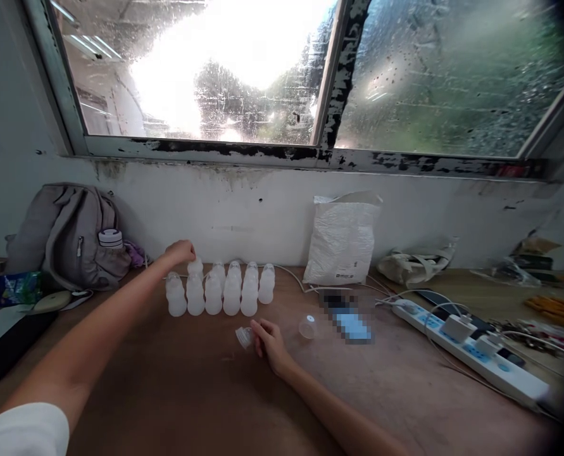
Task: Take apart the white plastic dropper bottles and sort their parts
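Pinching a clear cap (244, 338) by its right side, probably to leave the other end free, the right hand (271, 345) sits nearer than the bottles (232, 296), where the curled left hand (181, 252) seemingly grips a far-left bottle (195, 266).

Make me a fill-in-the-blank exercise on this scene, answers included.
1. The left hand is at the ____ row of white bottles.
2. The right hand holds a clear plastic piece; another clear piece lies to that hand's ____.
3. In this view, the gray backpack is at the far ____.
Missing words: back; right; left.
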The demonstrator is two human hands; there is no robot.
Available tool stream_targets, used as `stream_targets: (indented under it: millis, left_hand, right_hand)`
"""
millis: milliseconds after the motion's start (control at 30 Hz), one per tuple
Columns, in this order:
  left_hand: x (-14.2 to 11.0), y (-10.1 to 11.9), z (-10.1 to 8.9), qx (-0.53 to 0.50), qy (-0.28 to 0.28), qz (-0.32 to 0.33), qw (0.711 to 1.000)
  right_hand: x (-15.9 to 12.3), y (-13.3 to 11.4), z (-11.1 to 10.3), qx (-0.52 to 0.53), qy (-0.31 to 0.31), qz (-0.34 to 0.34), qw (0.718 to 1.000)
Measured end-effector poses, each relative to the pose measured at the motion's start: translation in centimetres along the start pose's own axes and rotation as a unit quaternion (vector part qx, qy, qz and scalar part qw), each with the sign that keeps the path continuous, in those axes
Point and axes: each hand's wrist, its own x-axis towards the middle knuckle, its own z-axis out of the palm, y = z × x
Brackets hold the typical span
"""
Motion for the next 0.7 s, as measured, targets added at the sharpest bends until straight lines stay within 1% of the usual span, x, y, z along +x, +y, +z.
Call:
stream_targets:
  millis: [100, 167, 233, 267, 300, 333, 367, 433, 467, 567, 633, 700]
  left_hand:
    - [-1.3, 0.1, -3.1, 0.003, 0.112, -0.007, 0.994]
    - [-3.0, 0.5, -4.9, -0.018, 0.198, 0.010, 0.980]
    - [-5.4, 1.3, -5.5, -0.081, 0.289, 0.059, 0.952]
    - [-6.7, 1.7, -5.2, -0.119, 0.315, 0.082, 0.938]
    - [-7.9, 2.3, -4.6, -0.160, 0.320, 0.099, 0.929]
    - [-9.1, 2.8, -3.6, -0.202, 0.307, 0.106, 0.924]
    - [-10.3, 3.3, -2.4, -0.246, 0.280, 0.109, 0.922]
    - [-12.2, 4.3, 0.8, -0.341, 0.198, 0.099, 0.914]
    - [-13.0, 4.7, 2.5, -0.356, 0.178, 0.101, 0.912]
    - [-15.2, 5.6, 7.1, -0.379, 0.153, 0.100, 0.907]
    - [-16.3, 6.0, 9.3, -0.403, 0.140, 0.098, 0.899]
    - [-17.1, 6.3, 10.8, -0.438, 0.127, 0.092, 0.885]
  right_hand:
    - [-0.1, -0.1, 0.0, -0.011, -0.010, -0.006, 1.000]
    - [-0.1, -0.2, 0.1, -0.018, -0.013, -0.012, 1.000]
    - [-0.1, -0.2, 0.3, -0.020, -0.005, -0.025, 0.999]
    - [-0.1, -0.1, 0.3, -0.019, 0.004, -0.033, 0.999]
    - [0.0, 0.0, 0.3, -0.018, 0.016, -0.041, 0.999]
    - [0.0, 0.1, 0.3, -0.017, 0.031, -0.050, 0.998]
    - [0.1, 0.3, 0.3, -0.017, 0.049, -0.059, 0.997]
    - [0.2, 0.6, 0.1, -0.016, 0.091, -0.075, 0.993]
    - [0.1, 0.7, 0.0, -0.015, 0.114, -0.082, 0.990]
    - [-0.4, 0.9, -0.3, -0.014, 0.171, -0.099, 0.980]
    - [-1.1, 0.9, -0.4, -0.017, 0.185, -0.103, 0.977]
    - [-1.9, 0.9, -0.3, -0.022, 0.183, -0.104, 0.977]
